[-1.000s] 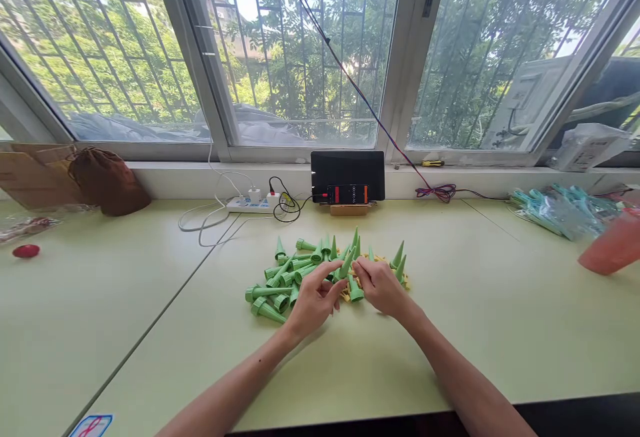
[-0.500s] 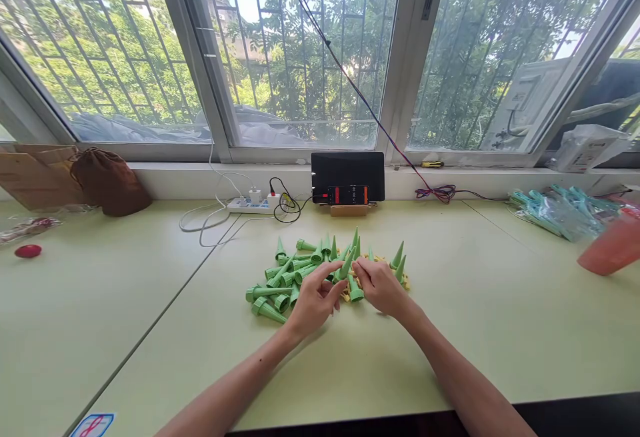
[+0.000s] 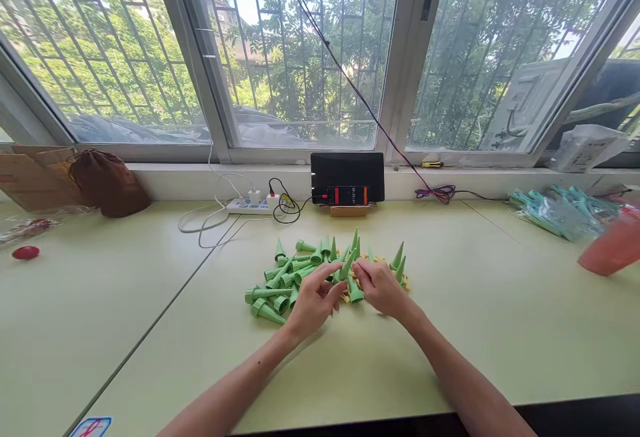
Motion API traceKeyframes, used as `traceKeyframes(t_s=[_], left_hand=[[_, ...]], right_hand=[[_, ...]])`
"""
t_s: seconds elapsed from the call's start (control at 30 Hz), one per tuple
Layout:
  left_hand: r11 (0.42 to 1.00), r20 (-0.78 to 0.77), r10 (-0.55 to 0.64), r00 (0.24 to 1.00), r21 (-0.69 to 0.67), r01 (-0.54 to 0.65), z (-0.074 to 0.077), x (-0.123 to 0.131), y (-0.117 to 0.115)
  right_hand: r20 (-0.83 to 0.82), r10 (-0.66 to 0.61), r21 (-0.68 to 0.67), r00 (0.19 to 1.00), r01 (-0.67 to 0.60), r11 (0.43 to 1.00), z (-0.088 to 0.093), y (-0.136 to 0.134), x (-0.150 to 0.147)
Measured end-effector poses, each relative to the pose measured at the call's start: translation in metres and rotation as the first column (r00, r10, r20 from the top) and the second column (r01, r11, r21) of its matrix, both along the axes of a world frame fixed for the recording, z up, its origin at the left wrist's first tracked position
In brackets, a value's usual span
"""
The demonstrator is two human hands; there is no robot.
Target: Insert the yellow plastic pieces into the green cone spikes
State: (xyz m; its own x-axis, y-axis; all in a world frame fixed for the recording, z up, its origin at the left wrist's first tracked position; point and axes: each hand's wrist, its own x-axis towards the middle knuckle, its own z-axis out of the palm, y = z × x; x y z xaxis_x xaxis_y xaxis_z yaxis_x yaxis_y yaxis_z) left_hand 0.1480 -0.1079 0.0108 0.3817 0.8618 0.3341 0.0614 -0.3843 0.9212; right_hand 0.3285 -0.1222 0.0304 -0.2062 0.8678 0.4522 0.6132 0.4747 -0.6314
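Note:
A heap of green cone-shaped plastic spikes (image 3: 290, 277) lies on the pale green table (image 3: 500, 330), with small yellow pieces (image 3: 405, 283) mixed in at its right. My left hand (image 3: 315, 300) pinches one green spike (image 3: 346, 265) by its lower end, tip pointing up and away. My right hand (image 3: 383, 287) meets it from the right, fingers curled and pinched at the same spike's base. Both hands rest at the near edge of the heap.
A phone on a stand (image 3: 347, 178) and a power strip with cables (image 3: 250, 205) sit at the window sill. A brown pouch (image 3: 107, 182) and red cap (image 3: 26, 252) lie far left. Teal packets (image 3: 560, 209) and an orange-pink object (image 3: 613, 244) lie far right.

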Motion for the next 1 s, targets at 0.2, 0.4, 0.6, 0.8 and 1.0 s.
traceKeyframes(t_s=[0.2, 0.4, 0.6, 0.8, 1.0], left_hand=[[0.997, 0.003, -0.065, 0.998, 0.043, 0.064, 0.005, -0.001, -0.002], [0.992, -0.047, -0.073, 0.996, 0.098, 0.077, 0.005, 0.000, -0.005], [1.000, -0.008, 0.016, 1.000, 0.026, -0.015, 0.005, 0.003, -0.003], [0.988, 0.035, 0.098, 0.995, -0.127, -0.092, 0.009, 0.003, -0.002], [0.989, 0.036, 0.092, 0.995, -0.117, -0.087, 0.011, 0.003, -0.004]], right_hand=[[-0.237, 0.039, -0.296, 0.971, -0.110, 0.949, 0.007, 0.000, 0.000], [-0.358, 0.057, -0.468, 0.932, -0.232, 0.853, 0.002, 0.005, 0.001], [-0.263, 0.015, -0.288, 0.965, -0.093, 0.953, 0.003, 0.002, -0.002], [-0.123, 0.052, -0.072, 0.991, -0.061, 0.996, 0.003, -0.001, -0.003], [-0.012, 0.068, -0.007, 0.998, -0.068, 0.998, -0.001, 0.000, -0.001]])
